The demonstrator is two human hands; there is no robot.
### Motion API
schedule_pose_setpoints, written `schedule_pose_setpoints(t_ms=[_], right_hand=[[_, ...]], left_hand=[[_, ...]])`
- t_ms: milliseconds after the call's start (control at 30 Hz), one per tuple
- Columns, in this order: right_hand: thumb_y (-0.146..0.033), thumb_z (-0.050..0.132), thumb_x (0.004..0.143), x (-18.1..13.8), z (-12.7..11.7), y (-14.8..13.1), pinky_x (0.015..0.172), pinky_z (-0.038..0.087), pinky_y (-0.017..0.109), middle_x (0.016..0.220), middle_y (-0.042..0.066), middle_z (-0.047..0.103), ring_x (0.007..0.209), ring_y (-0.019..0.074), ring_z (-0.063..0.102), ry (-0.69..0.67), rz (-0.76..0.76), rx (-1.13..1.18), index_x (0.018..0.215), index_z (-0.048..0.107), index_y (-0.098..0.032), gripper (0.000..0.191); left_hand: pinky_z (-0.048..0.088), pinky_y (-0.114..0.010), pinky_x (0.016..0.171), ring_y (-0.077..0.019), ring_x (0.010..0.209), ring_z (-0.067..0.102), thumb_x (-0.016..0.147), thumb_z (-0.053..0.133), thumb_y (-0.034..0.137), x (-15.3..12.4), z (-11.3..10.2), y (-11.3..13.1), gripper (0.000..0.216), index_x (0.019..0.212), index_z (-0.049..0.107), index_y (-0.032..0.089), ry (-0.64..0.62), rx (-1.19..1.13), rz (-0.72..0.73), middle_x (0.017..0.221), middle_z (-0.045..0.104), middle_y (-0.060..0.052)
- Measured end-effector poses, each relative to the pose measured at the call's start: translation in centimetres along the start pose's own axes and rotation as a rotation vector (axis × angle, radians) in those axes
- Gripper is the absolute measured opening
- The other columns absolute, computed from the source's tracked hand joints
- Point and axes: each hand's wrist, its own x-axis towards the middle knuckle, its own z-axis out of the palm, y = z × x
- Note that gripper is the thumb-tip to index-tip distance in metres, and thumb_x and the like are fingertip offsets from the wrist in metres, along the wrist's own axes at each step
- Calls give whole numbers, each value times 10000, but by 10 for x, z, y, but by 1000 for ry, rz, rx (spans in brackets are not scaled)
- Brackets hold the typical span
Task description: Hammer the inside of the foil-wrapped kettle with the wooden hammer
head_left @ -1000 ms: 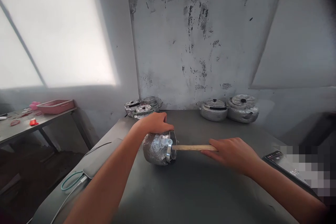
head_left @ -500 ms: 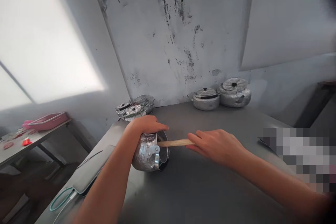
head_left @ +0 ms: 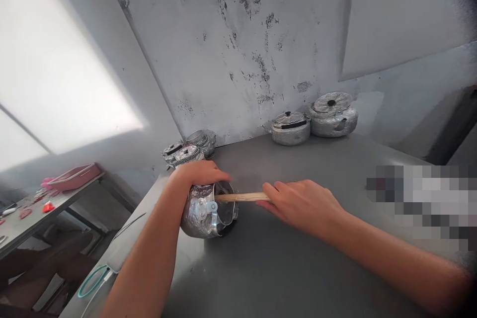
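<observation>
A small dented aluminium kettle [head_left: 196,216] lies tipped on its side on the grey table, its mouth facing right. A riveted bracket and metal strap show near its rim. My left hand [head_left: 199,173] is wrapped over the top of the kettle, thumb along the rim. From the right, my right hand [head_left: 292,201] grips a wooden stick [head_left: 244,197], fingers closed round it. The stick's far end goes into the kettle's mouth, where its tip is hidden.
Lidded kettles [head_left: 290,134] stand by the wall at back right, and several small metal pots [head_left: 201,141] at back left. A cable [head_left: 91,280] lies on the table's left edge. A pink basket [head_left: 74,177] sits on a side table. A blurred patch covers the right.
The view has shifted a little, so the kettle and both hands appear slightly further left. My grip on the kettle and the stick is the same.
</observation>
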Motion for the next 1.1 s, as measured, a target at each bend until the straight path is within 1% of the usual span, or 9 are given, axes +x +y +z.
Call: schedule_pose_setpoints(t_ms=[67,233,333,433,567,667,800,933,1100], right_hand=[[-522,289,1073,1,0,0,401,150,260,720,10,710,541,249,715,-8,7,11,914,604,-223,462],[-518,306,1072,3,5,3,415,200,258,713,13,721,543,267,719,-25,42,16,910,607,-214,457],[-525,277,1074,2,7,4,426,187,255,701,15,713,536,257,714,-19,38,12,900,600,-213,482],[-543,253,1073,2,8,4,443,161,257,726,29,718,561,244,714,-10,0,10,915,597,-214,501],[-548,292,1066,3,8,5,450,161,248,676,49,713,508,220,687,-24,13,-3,910,608,-199,495],[-545,296,1067,4,7,4,438,177,253,674,30,712,516,239,702,-27,17,-4,906,610,-207,489],[-562,276,1064,5,6,3,434,213,251,693,28,723,549,265,725,-20,25,1,912,614,-211,511],[-553,299,1063,6,7,4,447,253,239,674,45,726,527,247,713,-16,41,15,902,620,-201,503],[-565,253,1065,4,6,4,494,292,244,696,62,728,552,213,695,8,12,44,899,614,-205,537]], left_hand=[[468,-295,791,-264,958,675,807,526,739,1,0,-1,581,956,804,251,-13,-2,-7,1083,765,-32],[476,-292,793,-257,967,671,787,563,721,2,0,-3,536,916,805,261,-17,-24,13,1076,766,-15],[473,-290,743,-257,925,674,773,565,737,4,0,-5,546,875,794,253,-10,-28,15,1038,768,-19],[464,-293,706,-262,896,670,781,538,756,5,1,-6,574,822,777,236,-6,-10,27,1023,767,-37],[478,-291,778,-263,952,669,803,541,718,7,1,-8,529,855,792,257,-5,-5,71,1077,761,-31],[485,-287,804,-258,967,673,806,547,706,8,1,-9,516,873,792,257,2,-13,78,1097,759,-27],[475,-280,717,-253,915,677,787,555,727,8,2,-7,525,817,759,243,7,-14,50,1026,763,-25],[445,-287,614,-250,835,677,771,560,722,4,1,0,520,708,691,223,1,1,19,937,756,-37],[458,-309,646,-270,853,672,789,543,692,0,-1,5,503,689,687,221,7,14,28,908,741,-56]])
